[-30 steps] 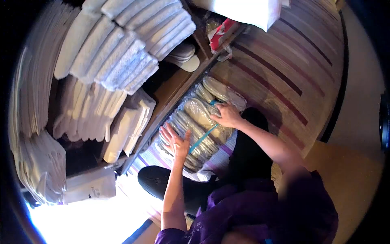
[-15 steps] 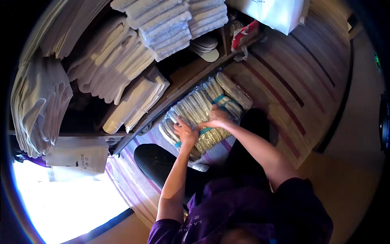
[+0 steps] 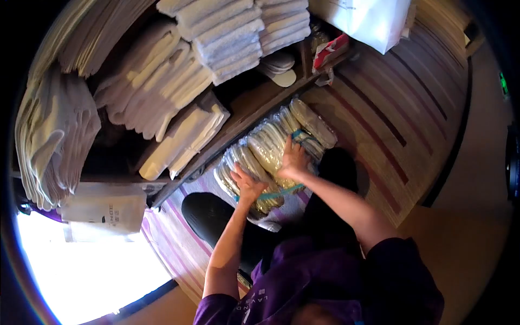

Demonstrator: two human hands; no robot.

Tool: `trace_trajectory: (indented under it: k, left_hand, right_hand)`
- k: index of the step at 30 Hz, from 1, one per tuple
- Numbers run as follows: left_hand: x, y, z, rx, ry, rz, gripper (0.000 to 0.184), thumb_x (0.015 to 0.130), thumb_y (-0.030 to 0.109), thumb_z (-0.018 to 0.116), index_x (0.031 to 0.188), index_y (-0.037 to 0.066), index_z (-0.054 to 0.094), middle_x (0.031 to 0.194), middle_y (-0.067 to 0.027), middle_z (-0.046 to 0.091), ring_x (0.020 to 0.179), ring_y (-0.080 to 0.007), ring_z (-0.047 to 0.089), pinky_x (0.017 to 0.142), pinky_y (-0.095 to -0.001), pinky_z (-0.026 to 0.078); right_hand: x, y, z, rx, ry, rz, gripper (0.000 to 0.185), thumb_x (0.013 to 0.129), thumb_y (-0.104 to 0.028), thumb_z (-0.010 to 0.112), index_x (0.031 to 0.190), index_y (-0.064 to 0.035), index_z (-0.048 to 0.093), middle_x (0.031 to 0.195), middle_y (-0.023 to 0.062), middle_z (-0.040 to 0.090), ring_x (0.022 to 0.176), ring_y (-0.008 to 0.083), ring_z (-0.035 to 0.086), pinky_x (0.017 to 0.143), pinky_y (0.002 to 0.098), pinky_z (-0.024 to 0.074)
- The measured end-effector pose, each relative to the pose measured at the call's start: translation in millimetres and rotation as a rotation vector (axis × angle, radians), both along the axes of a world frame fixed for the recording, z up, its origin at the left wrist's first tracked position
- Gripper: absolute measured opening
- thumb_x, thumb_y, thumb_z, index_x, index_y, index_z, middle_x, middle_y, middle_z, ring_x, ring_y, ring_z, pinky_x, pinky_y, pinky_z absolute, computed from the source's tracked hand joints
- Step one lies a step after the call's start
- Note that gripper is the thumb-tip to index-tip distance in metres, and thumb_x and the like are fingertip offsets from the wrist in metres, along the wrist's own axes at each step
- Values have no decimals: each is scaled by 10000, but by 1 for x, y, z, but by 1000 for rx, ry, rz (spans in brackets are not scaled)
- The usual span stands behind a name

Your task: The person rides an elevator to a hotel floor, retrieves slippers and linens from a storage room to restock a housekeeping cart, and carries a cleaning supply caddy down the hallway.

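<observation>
A row of pale, plastic-wrapped slippers (image 3: 264, 150) is packed side by side on the carpet between my knees. A teal strip (image 3: 290, 190) runs along the near side of the bundle. My left hand (image 3: 249, 185) lies on the left part of the row, its fingers stretched apart over the wrappers. Farther right, my right hand (image 3: 294, 160) rests across the middle packs with its fingers extended and spread. Between the two hands, the packs lean apart and some tilt. My palms hide part of the wrapping.
Beside the bundle stands a dark wooden shelf (image 3: 254, 106) with folded white towels (image 3: 222, 43) and loose slippers (image 3: 279, 69). Folded pale cloths (image 3: 57, 135) hang at the left. A white bag (image 3: 374, 21) stands at upper right, near a red packet (image 3: 330, 51).
My hands have moved apart from where their thumbs nearly met. The packs between them have parted and tilted, and the teal strip has slid toward my body.
</observation>
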State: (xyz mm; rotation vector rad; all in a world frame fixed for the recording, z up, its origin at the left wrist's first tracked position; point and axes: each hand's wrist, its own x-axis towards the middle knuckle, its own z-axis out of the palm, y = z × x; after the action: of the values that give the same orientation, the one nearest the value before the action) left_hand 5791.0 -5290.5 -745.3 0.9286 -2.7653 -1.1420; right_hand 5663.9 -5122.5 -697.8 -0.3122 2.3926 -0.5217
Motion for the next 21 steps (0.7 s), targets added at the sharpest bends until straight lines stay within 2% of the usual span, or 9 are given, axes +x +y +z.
trace_trajectory:
  k: [2,4,6,9,12,14,16,18,21]
  left_hand:
    - [-7,20,6,-116,-50,55,1470,492,229,937,1586,-19,-13,1537,-440,105,1416,-611,231,1185,-544,297]
    - [-9,18,-28,-211,-58,19,1472,537,259,917,1582,-24,-81,1531,-482,26,1430,-629,156,1197,-575,239]
    - [-9,20,-32,-266,-53,0,1469,566,276,914,1580,-21,-106,1520,-497,4,1422,-641,152,1192,-589,233]
    - [-15,30,5,-180,-71,35,1451,583,273,915,1589,3,-96,1515,-475,57,1398,-637,224,1172,-581,282]
    - [-16,27,10,-157,-155,57,1431,602,270,904,1591,12,-99,1515,-467,85,1398,-625,242,1181,-566,284]
    - [-8,10,-21,-212,-123,15,1439,614,261,906,1596,40,-123,1539,-473,58,1421,-625,214,1194,-560,270]
    - [-11,26,-2,-169,-185,75,1449,619,264,907,1600,65,-140,1540,-486,38,1429,-626,199,1198,-561,260]
    - [-9,28,-4,-196,-115,44,1448,625,271,904,1601,76,-148,1540,-487,37,1424,-630,208,1189,-569,272]
    - [-20,38,2,-185,-229,113,1477,605,259,918,1602,120,-162,1558,-461,13,1413,-627,230,1182,-563,287]
  right_hand:
    - [33,-3,4,-67,143,-59,1415,607,-300,931,1610,-16,-26,1555,279,282,1413,472,324,1031,693,398]
    - [59,-7,-10,-121,288,-78,1411,587,-255,929,1616,-43,-13,1500,275,332,1389,480,342,987,747,387]
    - [56,-6,-18,-66,291,-36,1385,611,-277,916,1620,-70,-10,1463,296,342,1372,491,357,1007,691,418]
    - [21,16,-6,-199,58,30,1341,660,-334,891,1608,-16,-3,1458,368,352,1304,489,464,1048,497,474]
    - [-20,64,15,-350,-107,-48,1370,625,-259,927,1598,32,7,1568,370,242,1440,419,364,1095,491,471]
    - [-36,109,-2,-595,-67,-69,1384,631,-329,918,1586,63,-4,1589,353,244,1456,371,370,1141,489,440]
    - [-50,169,78,-979,-331,-116,1351,662,-402,893,1588,48,18,1553,318,340,1430,371,407,1191,473,387]
    - [-77,195,113,-1372,-194,-135,1215,706,-376,830,1580,61,107,1397,266,508,1290,325,532,1106,458,469]
    - [-138,209,187,-1488,-141,-240,1000,667,-261,729,1525,37,312,1157,151,599,1055,219,581,918,362,517]
